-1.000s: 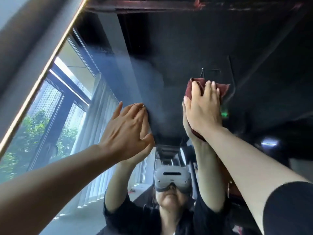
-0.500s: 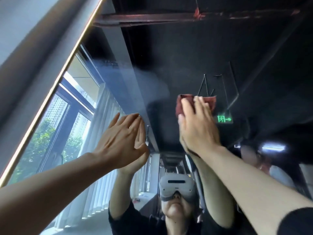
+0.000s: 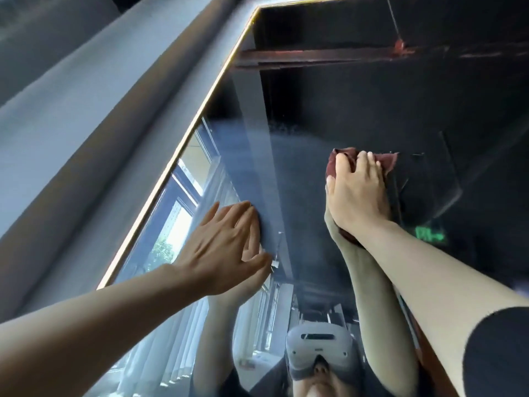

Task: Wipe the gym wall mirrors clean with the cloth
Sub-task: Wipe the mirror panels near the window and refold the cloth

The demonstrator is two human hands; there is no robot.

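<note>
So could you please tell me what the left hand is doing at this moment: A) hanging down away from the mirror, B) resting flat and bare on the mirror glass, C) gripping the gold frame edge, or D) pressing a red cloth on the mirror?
B: the left hand lies with straight fingers on the mirror, holding nothing, while the right hand presses the cloth.

Most of the red cloth [image 3: 386,163] lies hidden under the right hand [image 3: 356,193]. The mirror [image 3: 329,104] runs past the top, right and bottom edges, and the green sign [image 3: 429,234] reflected in it is too blurred to read.
</note>
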